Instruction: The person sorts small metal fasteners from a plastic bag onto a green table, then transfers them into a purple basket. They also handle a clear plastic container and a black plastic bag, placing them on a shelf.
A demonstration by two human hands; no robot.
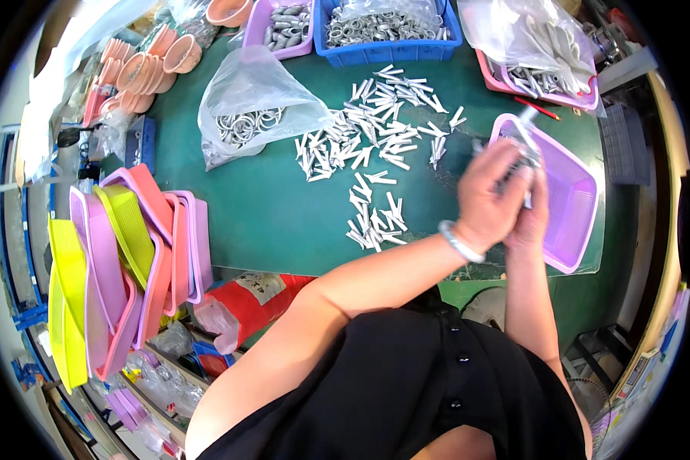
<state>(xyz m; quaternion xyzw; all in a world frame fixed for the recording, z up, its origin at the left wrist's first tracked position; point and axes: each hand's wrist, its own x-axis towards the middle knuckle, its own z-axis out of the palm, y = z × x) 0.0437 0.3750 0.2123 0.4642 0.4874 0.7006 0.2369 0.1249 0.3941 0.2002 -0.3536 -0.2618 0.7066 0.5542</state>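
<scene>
My left hand [489,192] and my right hand [530,211] are brought together at the right of the table, over the near-left edge of a purple plastic basket [575,201]. Between them is a cluster of small silvery metal pieces [526,153], smeared by motion, with one pale piece sticking up. Both sets of fingers are closed around this cluster. Left of my hands, many slim silvery metal pieces [376,115] lie in a loose spread, and a smaller pile [376,222] lies nearer to me.
A clear plastic bag of metal rings [249,126] lies left of the pieces. Along the back stand a blue bin of rings [391,52], a purple basket of grey parts [287,50] and a pink tray [583,98]. Stacked colourful baskets [134,253] rise at the left edge.
</scene>
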